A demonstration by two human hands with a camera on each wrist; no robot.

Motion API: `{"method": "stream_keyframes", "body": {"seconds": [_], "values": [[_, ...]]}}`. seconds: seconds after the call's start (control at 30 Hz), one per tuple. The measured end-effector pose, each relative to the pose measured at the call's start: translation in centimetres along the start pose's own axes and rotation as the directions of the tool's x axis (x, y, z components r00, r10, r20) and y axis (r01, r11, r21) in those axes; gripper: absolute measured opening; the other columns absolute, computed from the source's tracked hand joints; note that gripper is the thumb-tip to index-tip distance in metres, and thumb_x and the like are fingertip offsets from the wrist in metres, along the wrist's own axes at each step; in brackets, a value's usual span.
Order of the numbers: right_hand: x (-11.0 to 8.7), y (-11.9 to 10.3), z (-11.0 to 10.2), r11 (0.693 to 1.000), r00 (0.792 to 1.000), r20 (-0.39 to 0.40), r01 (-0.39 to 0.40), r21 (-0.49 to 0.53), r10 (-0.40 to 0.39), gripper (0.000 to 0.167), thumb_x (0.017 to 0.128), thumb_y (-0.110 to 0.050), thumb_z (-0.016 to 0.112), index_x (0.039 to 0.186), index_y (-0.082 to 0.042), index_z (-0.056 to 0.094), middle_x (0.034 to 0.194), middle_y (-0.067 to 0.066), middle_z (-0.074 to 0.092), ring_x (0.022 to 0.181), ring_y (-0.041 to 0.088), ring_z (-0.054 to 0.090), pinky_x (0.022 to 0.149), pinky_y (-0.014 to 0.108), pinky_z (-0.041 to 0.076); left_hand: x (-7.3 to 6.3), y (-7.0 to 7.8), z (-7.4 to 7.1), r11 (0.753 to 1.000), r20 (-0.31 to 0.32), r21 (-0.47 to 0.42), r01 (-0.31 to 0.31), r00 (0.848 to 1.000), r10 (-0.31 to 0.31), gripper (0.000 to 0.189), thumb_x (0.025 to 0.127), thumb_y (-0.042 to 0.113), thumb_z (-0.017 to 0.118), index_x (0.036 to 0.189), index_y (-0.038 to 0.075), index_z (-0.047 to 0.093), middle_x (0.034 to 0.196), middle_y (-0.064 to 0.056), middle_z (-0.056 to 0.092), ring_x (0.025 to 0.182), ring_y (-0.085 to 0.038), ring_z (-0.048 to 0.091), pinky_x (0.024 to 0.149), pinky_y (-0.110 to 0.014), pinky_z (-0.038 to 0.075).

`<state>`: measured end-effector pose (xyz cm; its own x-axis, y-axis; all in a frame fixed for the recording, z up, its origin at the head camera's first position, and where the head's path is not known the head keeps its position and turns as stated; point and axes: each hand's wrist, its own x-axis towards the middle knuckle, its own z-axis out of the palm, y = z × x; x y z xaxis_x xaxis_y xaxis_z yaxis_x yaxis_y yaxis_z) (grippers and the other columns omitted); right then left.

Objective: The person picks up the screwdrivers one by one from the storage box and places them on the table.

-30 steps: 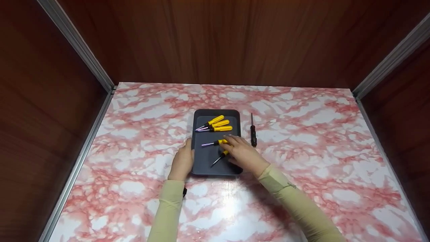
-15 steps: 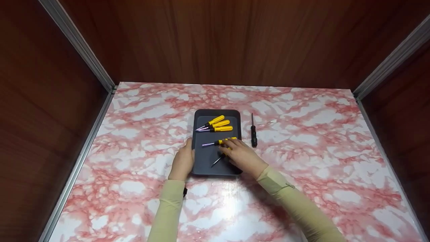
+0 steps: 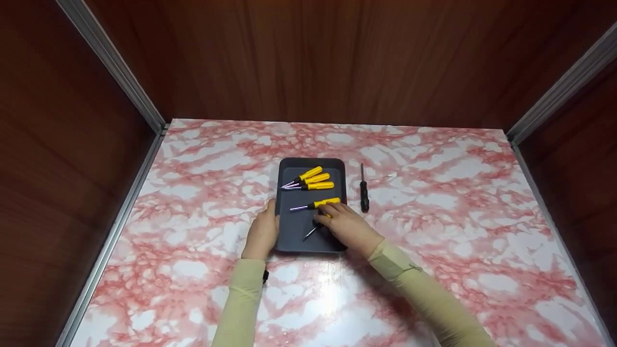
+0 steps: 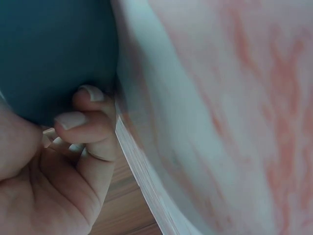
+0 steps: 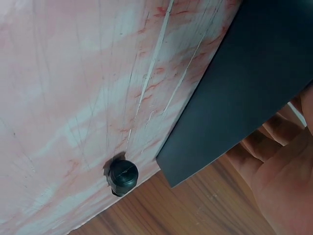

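A dark grey tray [image 3: 295, 229] lies lengthwise on the table. My left hand [image 3: 261, 233] grips its left side; in the left wrist view fingers [image 4: 88, 125] curl against the tray's wall [image 4: 54, 54]. Inside the tray's near half, my right hand [image 3: 351, 227] holds the handle of a yellow-and-black screwdriver [image 3: 311, 233], whose shaft points toward the near left. Most of that handle is hidden under the fingers. Just beyond it lies another yellow-handled screwdriver [image 3: 329, 201]. Farther up, three more are fanned out, the nearest screwdriver [image 3: 320, 185] lying almost level.
Right of the tray, a black screwdriver [image 3: 364, 196] lies on the red-and-white marbled table [image 3: 448, 212], shaft pointing away. Its handle end [image 5: 123, 175] shows in the right wrist view beside the tray's outer wall [image 5: 230, 98]. Brown wood panels [image 3: 308, 62] enclose the table.
My right hand's fingers have shifted off the fourth screwdriver's handle, uncovering it, and closed down on the nearest screwdriver. The left hand and the tray have stayed put.
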<state>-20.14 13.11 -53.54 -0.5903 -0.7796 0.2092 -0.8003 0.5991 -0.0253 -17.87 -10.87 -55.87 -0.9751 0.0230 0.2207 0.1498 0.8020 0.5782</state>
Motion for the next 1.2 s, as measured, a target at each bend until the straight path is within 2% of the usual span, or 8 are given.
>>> {"method": "stream_keyframes", "body": {"seconds": [0.43,0.67,0.93,1.2], "values": [[-0.06,0.19,0.46,0.999,0.999,-0.013,0.039,0.010,-0.039,0.031,0.090,-0.003,0.059,0.119,-0.010,0.066,0.119,0.013,0.058,0.113,0.033,0.052,0.098,0.047,0.039,-0.03,0.05,-0.07,1.000,-0.006,-0.020,0.004,1.000,-0.004,0.034,0.093,0.004,0.056,0.126,0.003,0.047,0.086,-0.028,0.064,0.074,-0.045,0.064,0.061,-0.056,0.046],[-0.05,0.27,0.44,0.998,0.998,-0.025,0.051,0.024,-0.050,0.026,0.090,-0.004,0.059,0.113,-0.011,0.069,0.107,0.011,0.060,0.104,0.031,0.054,0.096,0.045,0.040,-0.04,-0.01,-0.07,1.000,-0.007,-0.010,0.002,1.000,-0.002,0.036,0.092,0.003,0.056,0.127,0.002,0.046,0.085,-0.028,0.064,0.072,-0.045,0.064,0.060,-0.056,0.046],[0.02,0.26,0.27,0.998,0.998,0.002,0.056,-0.018,-0.056,0.026,0.091,-0.002,0.059,0.109,-0.016,0.071,0.100,0.007,0.057,0.099,0.028,0.055,0.093,0.043,0.041,-0.05,-0.05,-0.01,1.000,-0.010,-0.005,0.001,1.000,-0.001,0.036,0.092,0.003,0.057,0.127,0.002,0.047,0.085,-0.028,0.064,0.072,-0.045,0.063,0.060,-0.056,0.047],[0.02,0.16,0.21,0.996,0.997,-0.014,0.079,-0.037,-0.080,0.026,0.089,0.000,0.058,0.102,-0.017,0.073,0.101,0.010,0.057,0.097,0.029,0.055,0.091,0.043,0.042,-0.12,0.03,-0.03,1.000,-0.014,-0.009,-0.012,1.000,0.012,0.034,0.091,0.002,0.057,0.125,0.003,0.049,0.085,-0.027,0.064,0.073,-0.044,0.064,0.060,-0.056,0.046]]}}
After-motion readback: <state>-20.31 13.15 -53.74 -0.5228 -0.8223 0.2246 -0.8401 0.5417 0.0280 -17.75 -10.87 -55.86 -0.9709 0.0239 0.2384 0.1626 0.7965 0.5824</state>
